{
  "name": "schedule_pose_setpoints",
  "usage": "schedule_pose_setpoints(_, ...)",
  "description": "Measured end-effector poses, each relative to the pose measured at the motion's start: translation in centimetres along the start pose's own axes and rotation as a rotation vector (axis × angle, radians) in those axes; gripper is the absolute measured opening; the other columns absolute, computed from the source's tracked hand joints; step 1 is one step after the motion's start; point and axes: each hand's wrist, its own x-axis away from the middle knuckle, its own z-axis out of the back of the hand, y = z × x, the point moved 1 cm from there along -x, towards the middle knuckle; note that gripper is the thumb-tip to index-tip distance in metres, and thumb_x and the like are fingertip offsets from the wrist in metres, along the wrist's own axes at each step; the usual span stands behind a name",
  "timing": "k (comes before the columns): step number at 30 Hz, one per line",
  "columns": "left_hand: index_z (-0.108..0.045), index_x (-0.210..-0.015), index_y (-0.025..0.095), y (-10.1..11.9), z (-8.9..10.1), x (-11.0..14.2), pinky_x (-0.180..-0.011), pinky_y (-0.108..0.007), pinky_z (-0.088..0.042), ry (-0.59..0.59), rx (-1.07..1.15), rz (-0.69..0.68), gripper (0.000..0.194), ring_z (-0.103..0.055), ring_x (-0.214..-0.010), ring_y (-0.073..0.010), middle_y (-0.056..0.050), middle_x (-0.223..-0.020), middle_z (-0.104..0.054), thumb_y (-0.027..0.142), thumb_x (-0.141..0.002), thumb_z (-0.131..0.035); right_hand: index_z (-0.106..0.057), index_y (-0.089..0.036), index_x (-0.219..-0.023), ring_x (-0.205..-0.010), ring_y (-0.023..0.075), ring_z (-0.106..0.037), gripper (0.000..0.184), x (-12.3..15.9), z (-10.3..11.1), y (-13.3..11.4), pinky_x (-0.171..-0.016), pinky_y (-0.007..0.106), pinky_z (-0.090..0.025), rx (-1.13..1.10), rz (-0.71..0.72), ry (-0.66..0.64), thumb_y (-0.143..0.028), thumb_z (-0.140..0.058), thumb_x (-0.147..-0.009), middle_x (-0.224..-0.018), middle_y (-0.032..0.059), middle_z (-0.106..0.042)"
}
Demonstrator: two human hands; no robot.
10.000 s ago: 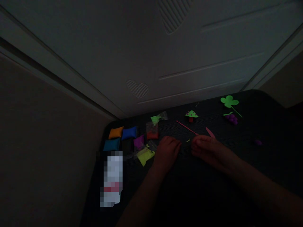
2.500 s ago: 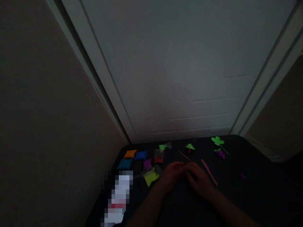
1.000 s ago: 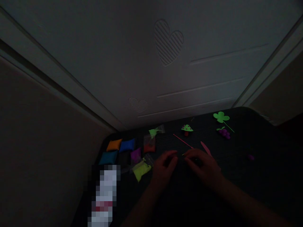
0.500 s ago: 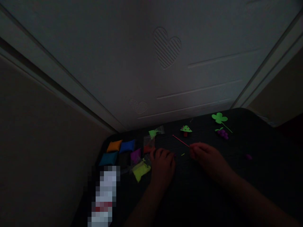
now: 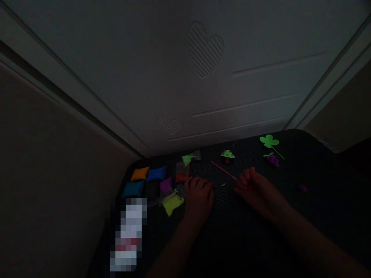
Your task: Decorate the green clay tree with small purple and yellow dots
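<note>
Right hand [image 5: 255, 191], fingers curled, by the pink stick [image 5: 223, 170]

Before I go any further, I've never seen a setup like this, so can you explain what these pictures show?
There's no machine here, just a person's two bare hands. Every picture comes from one camera worn on the head, looking forward and down.

On the dark table lie an orange packet, a blue packet, a teal packet and a yellow packet, among others. Farther right are a spotted toy mushroom, a green clover shape and a purple grape bunch.

The left hand is palm down by the yellow packet. The right hand is curled at one end of a pink stick. It's too dark to tell whether either grips anything.
</note>
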Motion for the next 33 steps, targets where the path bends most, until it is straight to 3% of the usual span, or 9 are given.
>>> schedule_pose_setpoints(4, -0.063, -0.09, 0.022, 0.0, -0.1, -0.1, -0.093, -0.047, -0.025, -0.001, 0.005, 0.003, 0.019, -0.048, -0.093, -0.022, -0.004, -0.087, -0.061, 0.017, -0.077, -0.049, -0.038, -0.019, -0.062, -0.054, 0.0093, -0.036, 0.029, 0.2, -0.1, -0.2, -0.053, 0.025, -0.035, -0.038, -0.009, -0.026, -0.041, -0.053, -0.075, -0.061, -0.0024, -0.034)
schedule_pose_setpoints(8, -0.063, -0.089, 0.022, -0.2, -0.2, -0.1, -0.091, -0.047, -0.027, 0.005, 0.013, 0.0, 0.019, -0.048, -0.092, -0.0221, -0.004, -0.086, -0.062, 0.017, -0.075, -0.051, -0.049, -0.022, -0.076, -0.059, 0.0093, -0.041, 0.015, 0.3, 0.1, 0.0, -0.058, 0.026, -0.037, -0.038, -0.04, -0.035, -0.029, -0.061, -0.07, -0.069, -0.0019, -0.044)
schedule_pose_setpoints(11, -0.063, -0.089, 0.022, -0.2, -0.2, 0.0, -0.091, -0.046, -0.028, 0.015, 0.023, -0.001, 0.02, -0.048, -0.092, -0.0221, -0.004, -0.086, -0.062, 0.017, -0.075, -0.051, -0.052, -0.023, -0.084, -0.062, 0.01, -0.045, 0.011, 0.3, 0.2, 0.1, -0.061, 0.027, -0.039, -0.032, -0.072, -0.047, -0.03, -0.055, -0.075, -0.072, -0.001, -0.047)
schedule_pose_setpoints(18, -0.062, -0.093, 0.021, -0.1, -0.1, -0.1, -0.088, -0.047, -0.031, 0.047, 0.081, -0.003, 0.021, -0.047, -0.095, -0.0235, -0.006, -0.09, -0.061, 0.018, -0.076, -0.05, -0.045, -0.018, -0.064, -0.059, 0.01, -0.044, 0.028, 0.1, -0.4, 0.0, -0.058, 0.027, -0.04, 0.015, -0.097, -0.082, -0.038, -0.041, -0.083, -0.064, -0.0008, -0.042)
schedule_pose_setpoints(22, -0.06, -0.097, 0.02, 0.0, 0.2, 0.2, -0.09, -0.044, -0.032, 0.11, 0.146, -0.029, 0.022, -0.045, -0.099, -0.0224, -0.006, -0.097, -0.059, 0.019, -0.077, -0.05, -0.052, -0.018, -0.075, -0.064, 0.0109, -0.049, 0.014, 0.1, -0.3, 0.7, -0.061, 0.027, -0.041, 0.129, -0.119, -0.081, -0.031, -0.055, -0.075, -0.069, 0.0006, -0.05)
schedule_pose_setpoints(26, -0.059, -0.098, 0.02, 0.6, 0.2, 0.7, -0.089, -0.042, -0.035, 0.133, 0.228, -0.073, 0.023, -0.046, -0.1, -0.0206, -0.006, -0.097, -0.059, 0.017, -0.077, -0.049, -0.055, -0.017, -0.086, -0.065, 0.0118, -0.053, 0.017, 0.1, -0.3, 1.4, -0.06, 0.027, -0.043, 0.277, -0.147, -0.105, -0.029, -0.054, -0.075, -0.071, 0.0028, -0.056)
schedule_pose_setpoints(29, -0.058, -0.098, 0.02, 1.3, 0.1, 1.1, -0.088, -0.04, -0.037, 0.122, 0.292, -0.116, 0.023, -0.047, -0.1, -0.0198, -0.005, -0.096, -0.059, 0.015, -0.077, -0.049, -0.054, -0.017, -0.084, -0.062, 0.0116, -0.053, 0.018, 0.2, -0.3, 1.5, -0.058, 0.027, -0.043, 0.409, -0.084, -0.11, -0.034, -0.047, -0.079, -0.069, 0.0021, -0.056)
schedule_pose_setpoints(33, -0.058, -0.095, 0.019, 1.8, 0.1, 1.6, -0.088, -0.039, -0.037, 0.12, 0.378, -0.177, 0.021, -0.048, -0.097, -0.0189, -0.005, -0.094, -0.061, 0.014, -0.076, -0.051, -0.056, -0.02, -0.082, -0.065, 0.0119, -0.054, 0.016, 0.4, -0.4, 1.1, -0.06, 0.026, -0.043, 0.693, 0.08, -0.102, -0.035, -0.055, -0.076, -0.072, 0.0007, -0.058)
